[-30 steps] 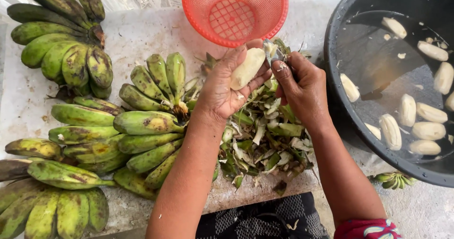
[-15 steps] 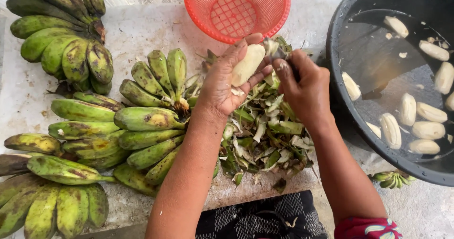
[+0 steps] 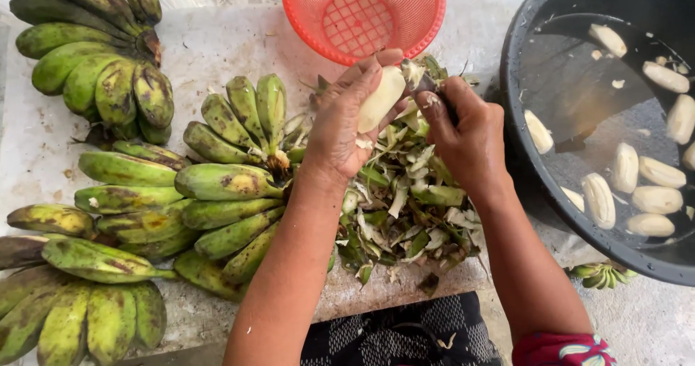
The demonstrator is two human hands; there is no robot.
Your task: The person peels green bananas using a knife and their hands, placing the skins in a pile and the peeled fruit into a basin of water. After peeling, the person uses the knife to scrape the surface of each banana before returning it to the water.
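Seen from above, a pale stone table point(image 3: 217, 40) carries hands of green bananas point(image 3: 145, 192) across its left half, some blotched dark. To their right, the left hand point(image 3: 346, 123) is raised over the middle of the table, its fingers point(image 3: 369, 73) wrapped around a peeled banana point(image 3: 381, 98), cream-white and bare, held tilted with its top toward the far side. Just behind it on the far edge stands a red mesh basket point(image 3: 362, 11). Below the hands lies a heap of green peelings point(image 3: 405, 207). Next comes the right hand point(image 3: 467, 131), closed tight around something small and dark at the banana's tip; it may be a knife, though it is mostly hidden. At the far right a black basin point(image 3: 528, 69) of water holds more peeled bananas point(image 3: 601, 199) floating. The bare fruit is likely light, fairly firm, and slippery with sap, so a wrap around its middle suits it best; hard pinching would bruise it.
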